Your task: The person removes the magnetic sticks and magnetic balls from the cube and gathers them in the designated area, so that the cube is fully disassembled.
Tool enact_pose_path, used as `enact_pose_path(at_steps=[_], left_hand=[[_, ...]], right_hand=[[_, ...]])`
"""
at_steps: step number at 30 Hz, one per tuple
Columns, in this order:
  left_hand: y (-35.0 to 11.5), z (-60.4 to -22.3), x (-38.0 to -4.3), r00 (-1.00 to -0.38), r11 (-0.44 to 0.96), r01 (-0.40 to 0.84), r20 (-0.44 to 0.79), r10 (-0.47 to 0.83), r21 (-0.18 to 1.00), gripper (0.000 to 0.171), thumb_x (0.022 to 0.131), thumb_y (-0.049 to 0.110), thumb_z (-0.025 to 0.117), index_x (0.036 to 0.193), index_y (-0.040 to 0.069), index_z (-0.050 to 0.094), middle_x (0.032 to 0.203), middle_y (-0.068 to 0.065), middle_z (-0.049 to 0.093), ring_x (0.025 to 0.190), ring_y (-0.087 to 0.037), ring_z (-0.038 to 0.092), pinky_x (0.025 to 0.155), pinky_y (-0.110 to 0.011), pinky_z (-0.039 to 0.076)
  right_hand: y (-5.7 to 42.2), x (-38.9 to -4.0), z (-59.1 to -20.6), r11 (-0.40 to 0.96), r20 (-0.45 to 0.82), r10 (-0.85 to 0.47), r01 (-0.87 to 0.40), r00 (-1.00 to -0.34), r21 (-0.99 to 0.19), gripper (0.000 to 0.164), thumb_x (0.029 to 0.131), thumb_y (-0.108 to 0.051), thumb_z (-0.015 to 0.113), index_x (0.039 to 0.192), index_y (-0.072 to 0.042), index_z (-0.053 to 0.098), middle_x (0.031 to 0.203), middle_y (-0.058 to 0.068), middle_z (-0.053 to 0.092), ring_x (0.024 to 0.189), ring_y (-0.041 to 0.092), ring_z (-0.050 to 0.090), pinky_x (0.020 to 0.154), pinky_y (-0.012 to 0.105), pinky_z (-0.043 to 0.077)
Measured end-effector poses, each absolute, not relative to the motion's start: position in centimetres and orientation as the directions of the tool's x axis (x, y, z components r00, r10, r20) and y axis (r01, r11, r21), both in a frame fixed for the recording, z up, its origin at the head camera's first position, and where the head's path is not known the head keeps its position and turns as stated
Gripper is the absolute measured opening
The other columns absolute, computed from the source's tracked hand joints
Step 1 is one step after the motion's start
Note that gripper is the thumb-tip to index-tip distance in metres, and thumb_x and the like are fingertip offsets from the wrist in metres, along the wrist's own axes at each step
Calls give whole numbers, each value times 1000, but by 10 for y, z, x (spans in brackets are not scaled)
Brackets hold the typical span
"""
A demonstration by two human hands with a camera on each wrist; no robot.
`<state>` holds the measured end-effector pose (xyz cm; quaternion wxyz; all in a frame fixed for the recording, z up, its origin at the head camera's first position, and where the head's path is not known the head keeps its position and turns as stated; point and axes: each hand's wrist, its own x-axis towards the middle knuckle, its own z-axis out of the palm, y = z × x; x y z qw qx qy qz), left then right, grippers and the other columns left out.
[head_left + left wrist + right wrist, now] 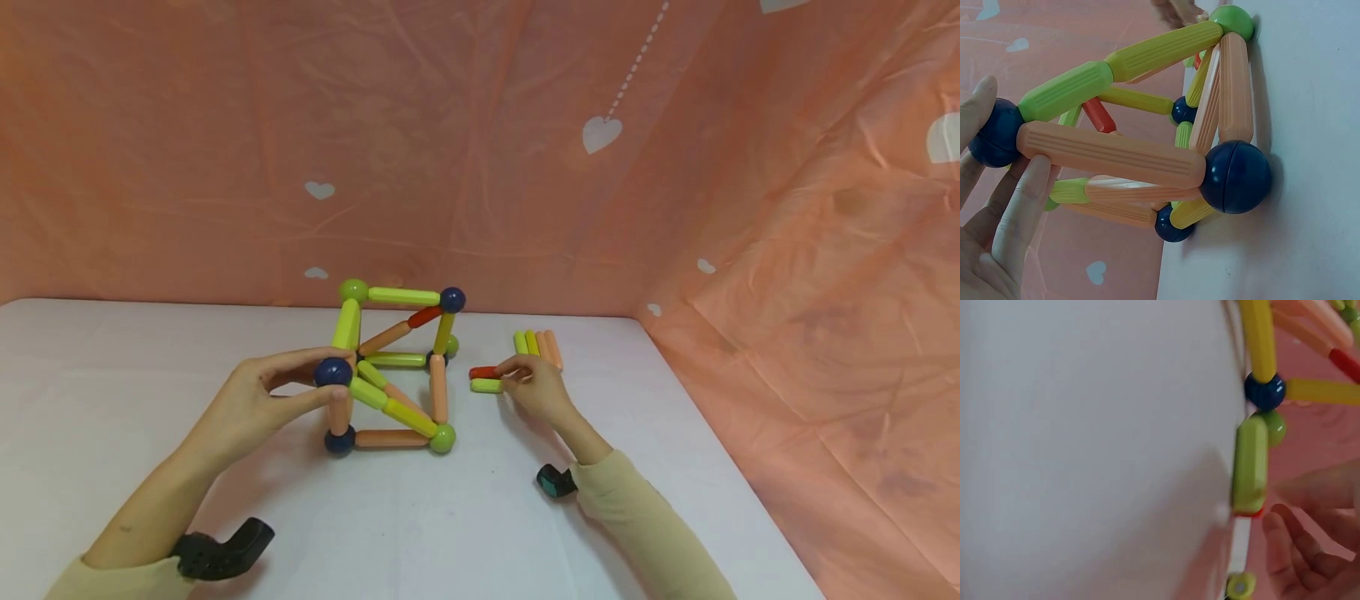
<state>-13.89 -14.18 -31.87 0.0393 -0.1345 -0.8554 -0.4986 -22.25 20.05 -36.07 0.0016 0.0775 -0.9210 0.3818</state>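
Observation:
A frame of magnetic rods [390, 438] and balls stands on the table. My left hand [251, 400] pinches the dark blue ball [333, 372] at its upper near-left corner, thumb and fingers on opposite sides. An orange rod [1116, 155] runs down from that ball to another dark blue ball [1235, 177]. To the frame's right, my right hand [536, 387] is at the right ends of a short red rod [483, 372] and a light green rod [486, 386]. Its thumb and fingers look parted in the right wrist view; whether they touch the red rod is hidden.
Behind my right hand, several green, yellow and orange rods [536, 342] lie side by side. A green ball [452, 345] sits at the frame's far right. Pink cloth [480, 167] with white hearts hangs behind and to the right of the white table [420, 525].

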Motion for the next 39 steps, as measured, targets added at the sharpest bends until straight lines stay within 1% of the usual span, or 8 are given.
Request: enact_pose_path(at_steps=[2,5,11,14,18,25,32,39], left_hand=[[-142,-319,-139,-961,469,270,202,190,841,49,88,34,70,133,18,58,115,-4,68,96,2,56,82,-35,45],[-142,-318,-139,-961,472,271,203,190,839,49,88,33,70,133,17,58,114,-4,68,96,2,56,82,-34,45],[-141,-318,-139,-962,472,265,197,191,840,49,88,34,70,133,17,58,114,-4,68,96,3,56,81,-31,46],[-140,-318,-139,-962,468,263,193,193,844,50,88,34,70,133,17,58,114,-4,68,96,2,56,81,-31,46],[-140,-318,-139,-963,466,259,189,193,846,50,88,35,69,133,17,58,114,-4,67,96,2,56,81,-32,46],[-139,-317,-138,-962,462,264,195,192,847,49,88,34,70,132,17,59,112,-4,68,96,1,56,81,-34,45],[-140,-317,-138,-962,457,263,194,192,850,49,88,34,69,133,17,59,113,-4,68,97,1,56,82,-34,44],[-141,-316,-137,-962,475,266,201,183,839,48,88,34,70,132,18,59,113,-4,68,96,2,56,79,-27,45]], right_hand=[[196,-220,-358,657,82,-165,-171,-983,-734,14,88,-10,66,101,-6,71,99,8,69,90,20,62,77,29,52],[189,-216,-356,546,70,-257,-205,-964,-812,22,91,-15,65,108,-1,68,104,13,70,92,20,64,79,30,53],[176,-209,-355,356,-84,-400,-70,-913,-932,37,91,-14,63,124,2,59,111,17,67,95,18,66,85,36,55],[171,-207,-357,360,-155,-446,-18,-882,-933,42,90,-15,64,129,-2,56,114,15,67,97,17,65,86,34,54],[167,-206,-358,417,-193,-481,-30,-855,-909,46,88,-17,66,131,-4,55,115,12,67,97,13,64,85,27,52],[159,-203,-358,457,-134,-552,-164,-823,-874,48,83,-6,71,128,2,55,109,15,64,94,13,58,83,23,50],[158,-201,-360,475,-77,-583,-262,-809,-840,34,83,-8,71,115,1,61,98,12,63,86,11,55,77,20,49],[159,-196,-360,487,-55,-568,-281,-821,-827,31,84,-11,72,110,0,61,98,9,64,88,12,58,81,21,50]])
